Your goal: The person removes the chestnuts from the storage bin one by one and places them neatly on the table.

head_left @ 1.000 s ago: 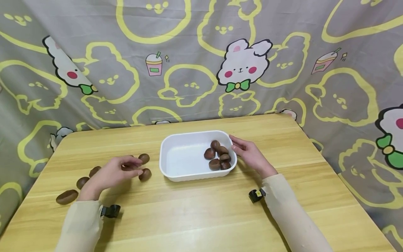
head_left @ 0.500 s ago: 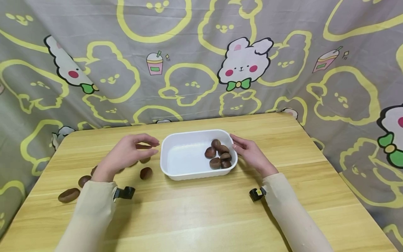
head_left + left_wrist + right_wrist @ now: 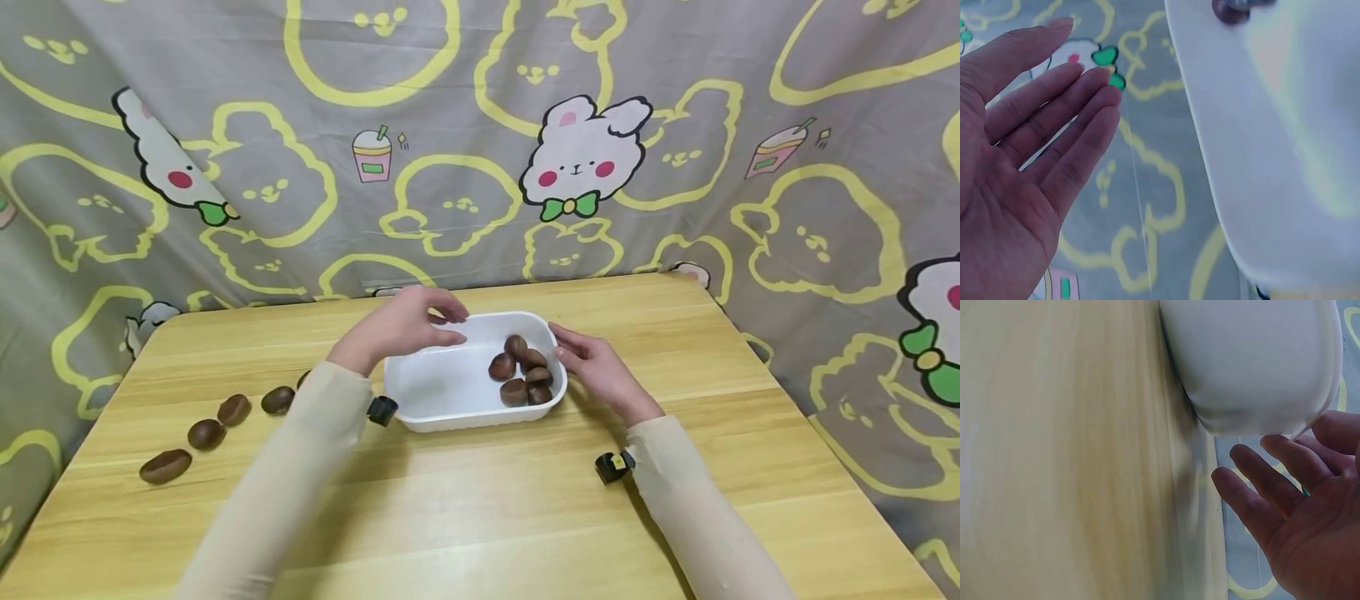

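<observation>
A white rectangular plastic tray (image 3: 450, 387) sits on the table, with several brown chestnuts (image 3: 514, 392) gathered at its right end. My left hand (image 3: 405, 323) hovers over the tray's far left part. In the left wrist view its palm (image 3: 1016, 200) is bare, with thumb and fingers apart. My right hand (image 3: 600, 367) is at the tray's right end, its relaxed fingertips against the outer wall, as the right wrist view shows. Left of the tray lie more chestnuts (image 3: 206, 434) in a loose slanting row, some hidden behind my left sleeve.
The wooden table (image 3: 480, 517) runs up to a grey curtain (image 3: 450, 108) with yellow cartoon outlines, which hangs along its back and right side. Black wrist cameras stick out from both sleeves, one by the left wrist (image 3: 382, 410).
My left hand has moved right and away from me, from the loose chestnuts to over the tray. My right hand stays at the tray's end, and the tray has not moved.
</observation>
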Motion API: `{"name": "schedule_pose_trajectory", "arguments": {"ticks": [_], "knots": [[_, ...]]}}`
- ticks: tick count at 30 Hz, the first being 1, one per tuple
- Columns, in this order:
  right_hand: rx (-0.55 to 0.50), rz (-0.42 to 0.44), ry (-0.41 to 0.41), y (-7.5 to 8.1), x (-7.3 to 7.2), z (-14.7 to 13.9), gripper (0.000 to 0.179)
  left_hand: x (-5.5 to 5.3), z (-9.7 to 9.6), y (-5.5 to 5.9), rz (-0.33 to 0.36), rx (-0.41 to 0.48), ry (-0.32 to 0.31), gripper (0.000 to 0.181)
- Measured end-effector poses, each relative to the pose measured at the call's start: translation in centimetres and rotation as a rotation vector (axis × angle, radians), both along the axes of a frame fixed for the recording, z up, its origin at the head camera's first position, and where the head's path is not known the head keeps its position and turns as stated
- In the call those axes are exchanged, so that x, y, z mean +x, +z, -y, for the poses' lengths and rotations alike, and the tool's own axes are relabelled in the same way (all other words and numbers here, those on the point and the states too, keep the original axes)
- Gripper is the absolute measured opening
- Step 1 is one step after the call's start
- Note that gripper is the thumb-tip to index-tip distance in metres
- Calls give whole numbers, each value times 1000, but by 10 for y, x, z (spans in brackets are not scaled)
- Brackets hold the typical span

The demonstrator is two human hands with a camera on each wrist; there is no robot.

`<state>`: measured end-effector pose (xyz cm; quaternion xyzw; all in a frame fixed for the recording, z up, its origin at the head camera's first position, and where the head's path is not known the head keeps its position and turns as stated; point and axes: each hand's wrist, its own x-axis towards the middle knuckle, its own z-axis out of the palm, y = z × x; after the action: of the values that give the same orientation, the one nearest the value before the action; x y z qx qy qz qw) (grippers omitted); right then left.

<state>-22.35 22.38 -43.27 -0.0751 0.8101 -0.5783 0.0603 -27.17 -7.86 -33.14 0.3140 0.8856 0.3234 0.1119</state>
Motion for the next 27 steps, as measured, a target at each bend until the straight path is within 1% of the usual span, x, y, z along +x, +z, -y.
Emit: {"name": "schedule_pose_trajectory", "arguments": {"ticks": [4,8,12,17,19,22,27], "knots": [[11,-8,-2,0,2,-1,46,-7,-24,-6,19,-7,-56,28],[10,-16,-7,0,2,-1,46,-15,-40,-14,11,-47,-80,29],[-2,-7,-3,0,3,0,46,-23,-47,-24,18,-107,-86,31],[13,-11,-9,1,4,0,46,-30,-55,-33,36,-153,-135,31],[19,-12,-14,2,5,1,46,-31,-57,-34,52,-180,-149,31],[23,-10,-18,2,5,2,46,-34,-60,-38,83,-218,-147,30],[28,-9,-16,1,3,2,46,-36,-64,-47,132,-254,-164,27]]}}
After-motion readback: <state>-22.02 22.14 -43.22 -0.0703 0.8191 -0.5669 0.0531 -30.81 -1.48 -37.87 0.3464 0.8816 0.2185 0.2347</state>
